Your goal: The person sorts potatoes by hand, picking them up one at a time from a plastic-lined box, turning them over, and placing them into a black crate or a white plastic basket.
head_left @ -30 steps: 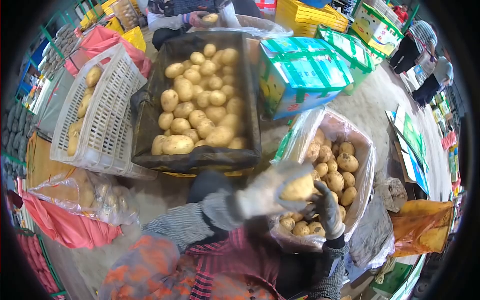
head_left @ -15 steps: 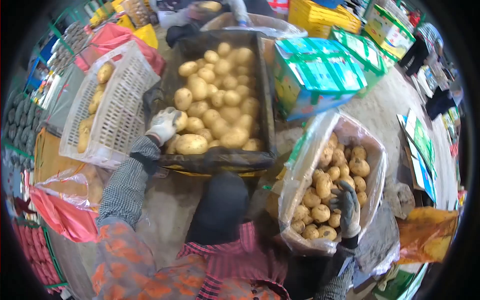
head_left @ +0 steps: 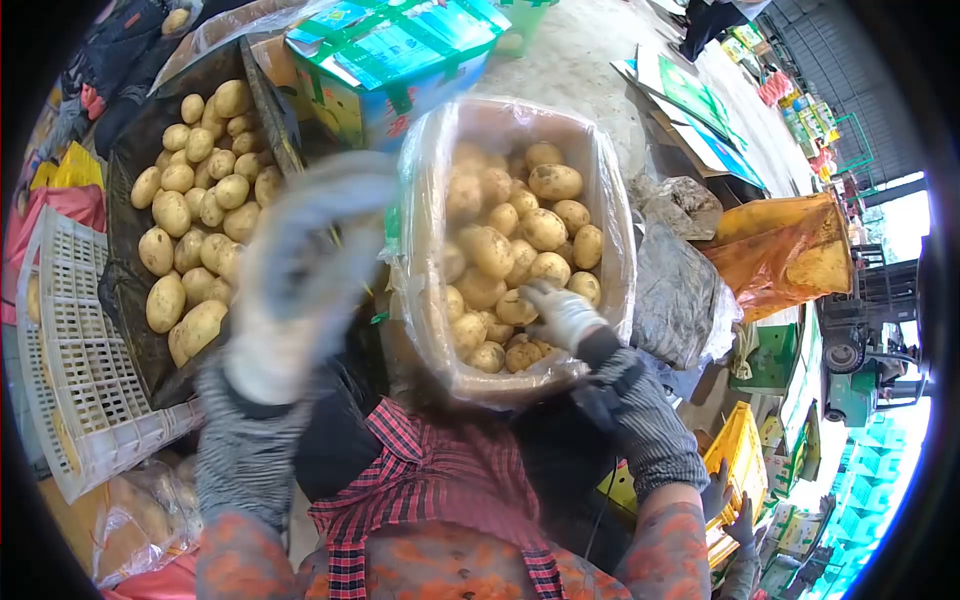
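My left hand (head_left: 300,260), in a glove, is a motion blur between the black-lined crate (head_left: 160,370) of potatoes and the plastic-lined box (head_left: 625,250). Whether it holds anything cannot be made out. Inside the box, my gloved right hand (head_left: 565,315) touches the potatoes (head_left: 545,230), with its fingers partly spread and no potato visibly gripped. Many pale potatoes (head_left: 190,210) fill the dark crate at the left.
A white perforated crate (head_left: 80,350) stands at the left. Beyond the box is a taped blue-green carton (head_left: 400,50). Orange plastic (head_left: 780,250) and a yellow crate (head_left: 740,460) lie right. Another person's hands (head_left: 728,505) show at lower right; a forklift (head_left: 860,350) stands farther off.
The view has turned right, bringing the lined box to the middle. My left hand has left the dark crate and moved toward the box. My right hand has lowered onto the potatoes.
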`<state>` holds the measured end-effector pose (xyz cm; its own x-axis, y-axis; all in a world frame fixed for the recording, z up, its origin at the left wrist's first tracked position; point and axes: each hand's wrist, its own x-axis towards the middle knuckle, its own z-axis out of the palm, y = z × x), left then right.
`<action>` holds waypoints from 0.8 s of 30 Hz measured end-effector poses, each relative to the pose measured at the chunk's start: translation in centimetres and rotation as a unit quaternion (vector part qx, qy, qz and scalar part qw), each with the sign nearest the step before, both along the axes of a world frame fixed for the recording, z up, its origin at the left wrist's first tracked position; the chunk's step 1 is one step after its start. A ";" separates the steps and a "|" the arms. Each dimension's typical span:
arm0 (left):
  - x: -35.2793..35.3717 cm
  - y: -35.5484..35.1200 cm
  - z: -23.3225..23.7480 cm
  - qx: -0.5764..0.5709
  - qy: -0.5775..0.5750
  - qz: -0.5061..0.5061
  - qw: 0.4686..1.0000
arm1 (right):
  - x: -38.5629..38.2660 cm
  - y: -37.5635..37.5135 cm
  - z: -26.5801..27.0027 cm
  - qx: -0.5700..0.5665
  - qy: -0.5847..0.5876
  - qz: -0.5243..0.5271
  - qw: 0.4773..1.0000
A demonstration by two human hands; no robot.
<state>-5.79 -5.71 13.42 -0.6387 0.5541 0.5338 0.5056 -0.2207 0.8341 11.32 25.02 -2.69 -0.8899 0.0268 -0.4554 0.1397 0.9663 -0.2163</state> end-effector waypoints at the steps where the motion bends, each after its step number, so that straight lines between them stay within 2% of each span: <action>1: 0.9 2.6 -1.2 0.060 -0.047 -0.052 0.996 | -0.2 -0.7 -2.1 0.070 -0.037 0.014 0.997; 2: 1.7 4.8 -2.2 0.058 -0.080 -0.074 0.992 | -0.1 -1.1 -4.3 0.143 -0.026 0.046 0.988; 3: 2.1 6.5 -3.4 0.053 -0.112 -0.097 0.988 | -1.2 -3.0 -1.9 0.142 -0.064 0.015 0.988; 5: 2.7 8.2 -7.2 0.042 -0.260 -0.133 0.956 | -2.7 -4.0 -0.8 0.154 -0.112 -0.018 0.982; 7: 2.2 8.3 -11.2 -0.094 -0.312 -0.092 0.941 | -2.9 -3.0 -0.6 0.063 -0.052 -0.057 0.995; 9: 3.0 8.2 -14.5 -0.141 -0.349 -0.076 0.923 | -2.6 -2.7 0.3 -0.114 -0.008 -0.142 0.983; 11: 4.0 8.9 -15.8 -0.090 -0.360 -0.093 0.924 | -2.9 -2.6 3.0 -0.357 0.032 -0.263 0.896; 12: 4.3 8.9 -15.6 -0.195 -0.305 -0.119 0.925 | -2.5 -2.3 3.1 -0.355 0.087 -0.210 0.907; 13: 4.8 9.1 -14.8 -0.178 -0.239 -0.107 0.949 | -2.0 -1.9 3.1 -0.348 0.145 -0.157 0.913; 15: 5.7 9.4 -13.5 -0.144 -0.104 -0.085 0.980 | -2.5 -4.3 6.7 -0.272 0.188 -0.240 0.913; 16: 5.4 9.5 -13.2 -0.142 -0.081 -0.090 0.982 | -2.4 -4.7 7.1 -0.223 0.170 -0.259 0.924; 19: 5.8 9.8 -13.0 -0.180 -0.081 -0.097 0.975 | -1.4 -2.6 4.0 -0.273 0.136 -0.235 0.923; 20: 5.9 9.9 -13.1 -0.171 -0.144 -0.113 0.968 | -1.0 -3.2 3.3 -0.239 0.265 -0.222 0.907; 22: 6.0 10.1 -13.0 -0.149 -0.264 -0.138 0.943 | -1.2 -3.3 2.2 -0.383 0.302 -0.311 0.816; 23: 5.7 10.1 -12.6 -0.067 -0.406 -0.176 0.894 | -1.6 -3.5 2.3 -0.450 0.315 -0.350 0.758; 24: 5.1 10.0 -12.1 0.016 -0.535 -0.208 0.819 | -1.2 -2.4 3.4 -0.522 0.209 -0.380 0.734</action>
